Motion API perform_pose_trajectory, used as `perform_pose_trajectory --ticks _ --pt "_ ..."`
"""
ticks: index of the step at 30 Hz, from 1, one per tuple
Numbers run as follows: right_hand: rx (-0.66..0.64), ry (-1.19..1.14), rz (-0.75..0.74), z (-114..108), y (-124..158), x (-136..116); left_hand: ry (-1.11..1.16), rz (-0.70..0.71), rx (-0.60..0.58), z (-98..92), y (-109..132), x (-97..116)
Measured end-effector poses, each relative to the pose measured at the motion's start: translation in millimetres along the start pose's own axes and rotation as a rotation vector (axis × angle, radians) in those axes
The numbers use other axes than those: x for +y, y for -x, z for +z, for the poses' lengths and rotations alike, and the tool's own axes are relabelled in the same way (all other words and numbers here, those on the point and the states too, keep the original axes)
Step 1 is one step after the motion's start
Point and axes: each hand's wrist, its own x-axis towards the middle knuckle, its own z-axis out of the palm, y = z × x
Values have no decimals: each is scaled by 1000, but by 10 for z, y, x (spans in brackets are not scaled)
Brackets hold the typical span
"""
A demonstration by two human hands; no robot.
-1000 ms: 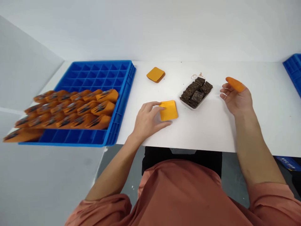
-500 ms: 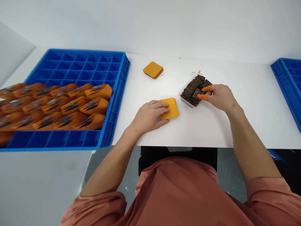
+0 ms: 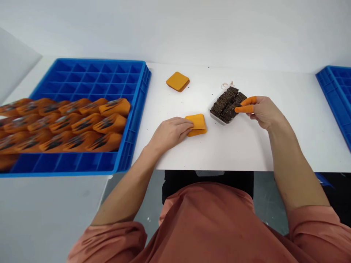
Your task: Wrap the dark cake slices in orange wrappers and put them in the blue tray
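Observation:
My left hand (image 3: 173, 135) grips the left edge of a square orange pouch (image 3: 197, 122) on the white table. Its upper layer is raised off a lower orange layer, the near edges apart. Orange finger cots cover the thumb and a finger of my right hand (image 3: 261, 109). Those two fingers pinch a thin dark brown square piece (image 3: 237, 107) at the right side of a clear plastic tray (image 3: 219, 120). Rows of similar dark pieces (image 3: 222, 102) fill the tray. Beyond my left hand lies a small stack of orange pouches (image 3: 178, 81).
At left, a blue divided crate (image 3: 146, 84) holds rows of orange pouches (image 3: 111, 126) with dark contents showing. Another blue crate (image 3: 329, 93) stands at the far right. Rubber bands (image 3: 227, 84) or similar loops lie behind the tray. The table's front edge runs before me.
My right hand has drawn slightly right with the dark piece, away from the middle of the tray. My left fingers have raised the pouch's top layer, which lay flat before.

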Motion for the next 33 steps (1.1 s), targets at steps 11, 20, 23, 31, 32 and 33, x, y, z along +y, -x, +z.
perform_pose_trajectory --ticks 11,20,23,31,32,33 --pt "24 -144 -61 -37 40 158 -8 -99 -16 -43 -31 52" --pt "-4 -232 34 -31 5 299 89 32 -115 -177 9 66" --pt "-18 -228 51 -23 -4 337 67 6 -78 -111 -5 54" --pt "-9 -196 83 -18 24 382 75 -8 -5 3 -18 52" --pt "-7 -184 84 -20 36 376 82 -3 -1 4 -17 55" --pt "-3 -171 84 -20 48 370 87 3 2 3 -15 58"
